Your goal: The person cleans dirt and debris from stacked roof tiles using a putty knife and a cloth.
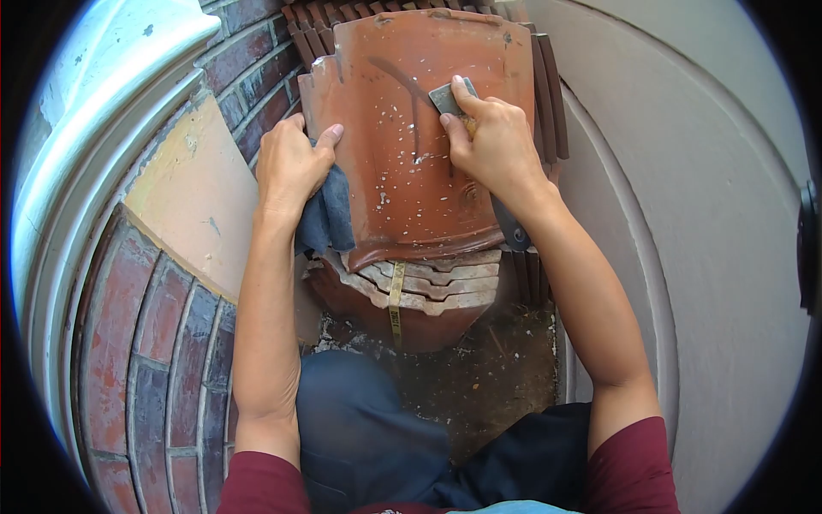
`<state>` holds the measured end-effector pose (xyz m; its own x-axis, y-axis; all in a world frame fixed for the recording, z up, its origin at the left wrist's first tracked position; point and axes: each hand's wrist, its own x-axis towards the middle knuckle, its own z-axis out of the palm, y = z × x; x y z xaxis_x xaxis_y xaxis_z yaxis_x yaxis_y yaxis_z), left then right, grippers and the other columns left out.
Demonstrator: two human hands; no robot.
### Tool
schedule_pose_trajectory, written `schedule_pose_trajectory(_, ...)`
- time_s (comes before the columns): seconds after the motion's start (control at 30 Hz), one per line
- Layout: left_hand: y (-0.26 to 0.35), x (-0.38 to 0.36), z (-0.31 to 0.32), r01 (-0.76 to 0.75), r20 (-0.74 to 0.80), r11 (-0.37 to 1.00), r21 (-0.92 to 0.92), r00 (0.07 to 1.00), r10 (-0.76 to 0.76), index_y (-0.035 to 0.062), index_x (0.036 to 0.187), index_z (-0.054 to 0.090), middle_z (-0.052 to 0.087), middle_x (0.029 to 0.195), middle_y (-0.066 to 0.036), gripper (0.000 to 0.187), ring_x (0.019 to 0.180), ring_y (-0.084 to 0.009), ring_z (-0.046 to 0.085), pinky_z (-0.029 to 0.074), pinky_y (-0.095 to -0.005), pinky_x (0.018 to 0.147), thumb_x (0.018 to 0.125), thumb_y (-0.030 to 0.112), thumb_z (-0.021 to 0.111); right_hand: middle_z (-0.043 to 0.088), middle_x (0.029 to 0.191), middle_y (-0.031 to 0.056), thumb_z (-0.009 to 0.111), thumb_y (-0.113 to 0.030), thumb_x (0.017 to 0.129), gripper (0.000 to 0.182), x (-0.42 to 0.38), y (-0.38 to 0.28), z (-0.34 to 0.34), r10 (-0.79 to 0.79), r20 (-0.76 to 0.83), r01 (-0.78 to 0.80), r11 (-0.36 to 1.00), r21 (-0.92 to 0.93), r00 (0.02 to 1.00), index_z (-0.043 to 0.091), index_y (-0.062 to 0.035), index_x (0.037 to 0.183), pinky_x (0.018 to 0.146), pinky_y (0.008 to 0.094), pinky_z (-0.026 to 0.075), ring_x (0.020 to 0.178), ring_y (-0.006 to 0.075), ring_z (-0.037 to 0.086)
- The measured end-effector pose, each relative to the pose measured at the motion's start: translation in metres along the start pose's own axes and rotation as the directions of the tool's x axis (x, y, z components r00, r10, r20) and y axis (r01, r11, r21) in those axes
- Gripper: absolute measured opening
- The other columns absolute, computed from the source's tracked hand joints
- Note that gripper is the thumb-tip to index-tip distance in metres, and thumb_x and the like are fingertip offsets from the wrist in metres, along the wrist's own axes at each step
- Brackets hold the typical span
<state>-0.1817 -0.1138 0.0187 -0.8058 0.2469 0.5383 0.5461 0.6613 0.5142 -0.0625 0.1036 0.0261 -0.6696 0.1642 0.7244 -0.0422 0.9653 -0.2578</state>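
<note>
A terracotta roof tile (402,184), flecked with white specks and dark streaks, lies on a stack of more tiles. My left hand (295,163) is closed at the tile's left edge, with a grey-blue cloth (325,210) in its grip and hanging below the palm. The left thumb rests by the tile's rim. Over the tile's upper right, my right hand (497,146) is wrapped around a scraper (445,97). Its flat grey blade shows past the fingers against the tile's face, and a dark handle end with a hole appears below the wrist. The middle of the handle is hidden.
Beneath the tile, stacked tiles (437,291) carry a yellow measuring-tape-like strip (396,300). More tiles stand on edge behind (312,30) and at the right (550,94). A brick wall (158,343) borders the left, a pale curved panel (685,214) the right. Dirt and debris cover the ground (488,368).
</note>
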Motion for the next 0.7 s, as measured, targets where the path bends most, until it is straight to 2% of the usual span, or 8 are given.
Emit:
schedule_pose_trajectory(0.07, 0.0, 0.0, 0.001, 0.013, -0.001, 1.0, 0.017, 1.0, -0.013, -0.007, 0.102, 0.072, 0.073, 0.096, -0.03, 0.044, 0.096, -0.0456, 0.071, 0.054, -0.0494, 0.085, 0.087, 0.034, 0.077, 0.071, 0.085, 0.0264, 0.065, -0.017, 0.092, 0.045, 0.012, 0.003, 0.004, -0.053, -0.052, 0.054, 0.998, 0.02, 0.997, 0.064, 0.0052, 0.131, 0.081, 0.0472, 0.058, 0.084, 0.0427, 0.071)
schedule_pose_trajectory(0.2, 0.001, 0.0, -0.001, 0.022, 0.007, 1.0, 0.006, 1.0, -0.022, -0.0071, 0.102, 0.072, 0.073, 0.096, -0.03, 0.044, 0.096, -0.0452, 0.072, 0.055, -0.0494, 0.085, 0.087, 0.034, 0.077, 0.071, 0.083, 0.026, 0.066, -0.017, 0.091, 0.047, 0.032, -0.006, 0.006, -0.013, -0.113, 0.016, 1.0, 0.027, 0.994, 0.064, 0.0039, 0.133, 0.078, 0.0485, 0.057, 0.081, 0.0418, 0.071)
schedule_pose_trajectory(0.3, 0.001, -0.001, 0.0, 0.0, 0.004, 0.999, -0.04, 1.0, 0.0, -0.0072, 0.101, 0.072, 0.073, 0.095, -0.031, 0.044, 0.095, -0.0453, 0.072, 0.055, -0.0497, 0.085, 0.087, 0.034, 0.077, 0.071, 0.085, 0.0257, 0.066, -0.017, 0.092, 0.047, 0.013, 0.009, 0.003, -0.088, -0.047, 0.088, 0.996, -0.009, 0.995, 0.063, 0.0043, 0.133, 0.077, 0.0495, 0.057, 0.082, 0.041, 0.072)
schedule_pose_trajectory(0.4, -0.003, 0.0, 0.002, -0.013, -0.006, 1.0, -0.014, 1.0, 0.013, -0.0072, 0.102, 0.072, 0.073, 0.096, -0.031, 0.045, 0.095, -0.0458, 0.072, 0.055, -0.0502, 0.085, 0.087, 0.035, 0.077, 0.069, 0.087, 0.0263, 0.066, -0.018, 0.093, 0.048, -0.018, 0.012, 0.0, -0.001, 0.069, 0.002, 1.0, -0.015, 0.998, 0.062, 0.0027, 0.136, 0.077, 0.0494, 0.057, 0.084, 0.0424, 0.072)
schedule_pose_trajectory(0.5, -0.003, 0.0, 0.002, 0.001, -0.008, 1.0, 0.004, 1.0, -0.001, -0.0072, 0.102, 0.072, 0.073, 0.096, -0.031, 0.046, 0.095, -0.0463, 0.071, 0.055, -0.0508, 0.084, 0.087, 0.036, 0.076, 0.067, 0.089, 0.0275, 0.066, -0.019, 0.093, 0.051, -0.023, 0.009, 0.01, -0.066, 0.003, 0.066, 0.994, 0.083, 0.998, 0.059, 0.0003, 0.14, 0.076, 0.0504, 0.058, 0.085, 0.0447, 0.071)
schedule_pose_trajectory(0.6, -0.004, 0.001, 0.004, -0.009, -0.013, 1.0, 0.014, 1.0, 0.009, -0.007, 0.102, 0.072, 0.073, 0.096, -0.03, 0.046, 0.096, -0.0463, 0.071, 0.055, -0.051, 0.085, 0.087, 0.036, 0.075, 0.067, 0.092, 0.0292, 0.066, -0.019, 0.093, 0.053, -0.031, -0.014, 0.015, -0.017, 0.18, 0.021, 1.0, -0.021, 0.984, 0.057, -0.0027, 0.143, 0.076, 0.0509, 0.059, 0.087, 0.0456, 0.071)
schedule_pose_trajectory(0.7, -0.007, 0.001, 0.005, 0.003, -0.004, 1.0, 0.004, 1.0, -0.003, -0.0065, 0.102, 0.072, 0.073, 0.097, -0.03, 0.046, 0.097, -0.0459, 0.071, 0.055, -0.0511, 0.085, 0.087, 0.037, 0.075, 0.067, 0.097, 0.03, 0.065, -0.019, 0.094, 0.053, -0.008, -0.026, 0.01, 0.006, 0.184, 0.003, 0.999, -0.049, 0.983, 0.057, -0.0035, 0.143, 0.077, 0.0515, 0.059, 0.088, 0.0462, 0.072)
